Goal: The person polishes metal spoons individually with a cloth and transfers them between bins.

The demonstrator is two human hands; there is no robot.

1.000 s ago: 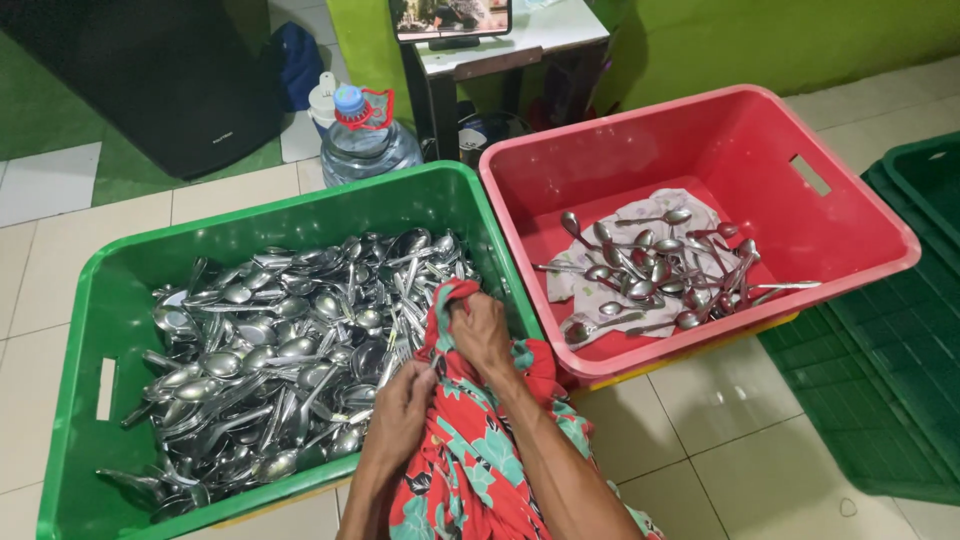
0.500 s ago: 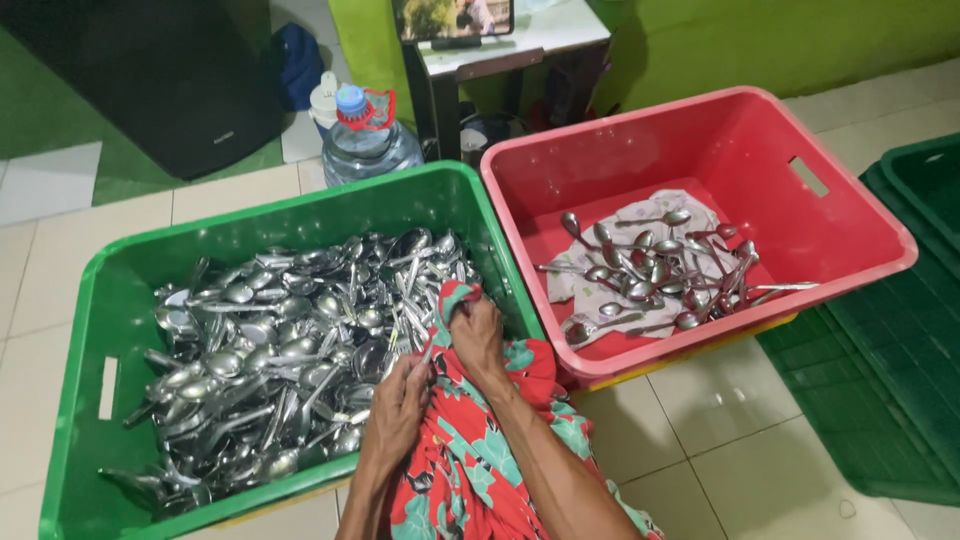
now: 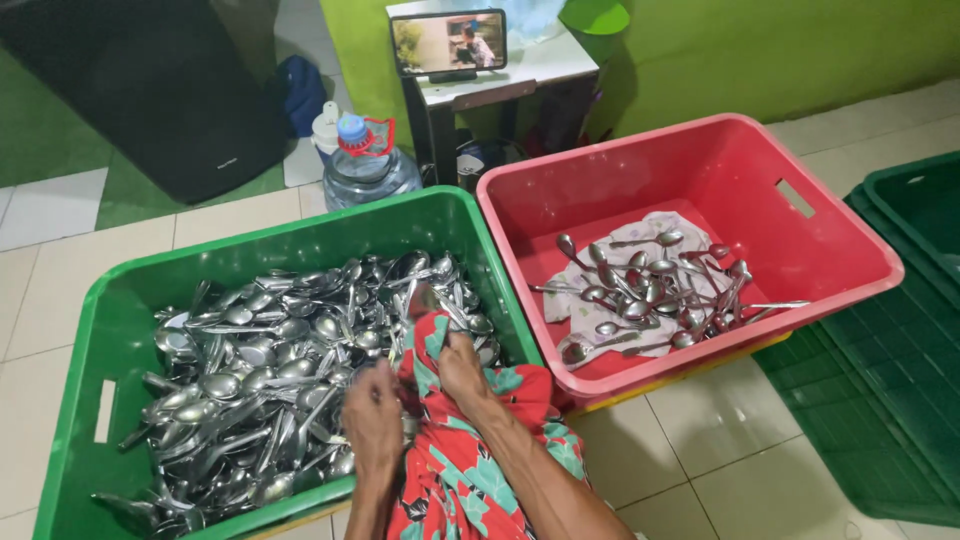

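A green crate (image 3: 455, 215) holds a heap of several metal spoons (image 3: 260, 370). Over its near right corner my right hand (image 3: 462, 368) grips a red floral cloth (image 3: 470, 470) bunched around a spoon (image 3: 432, 303), whose end sticks up out of the cloth. My left hand (image 3: 373, 418) is closed on the same cloth just to the left, above the spoon heap. To the right stands a red crate (image 3: 640, 150) with a pale cloth (image 3: 590, 285) on its floor and several spoons (image 3: 655, 290) lying on that cloth.
Dark green crates (image 3: 880, 340) lie on the tiled floor at the right. Behind the crates stand a large water bottle (image 3: 365, 160), a small table with a phone (image 3: 447, 42) showing a video, and a black box (image 3: 150, 80) at the back left.
The camera view has tilted so everything sits lower in frame. Both hands have shifted left and nearer over the green crate, and a spoon end now shows above the cloth.
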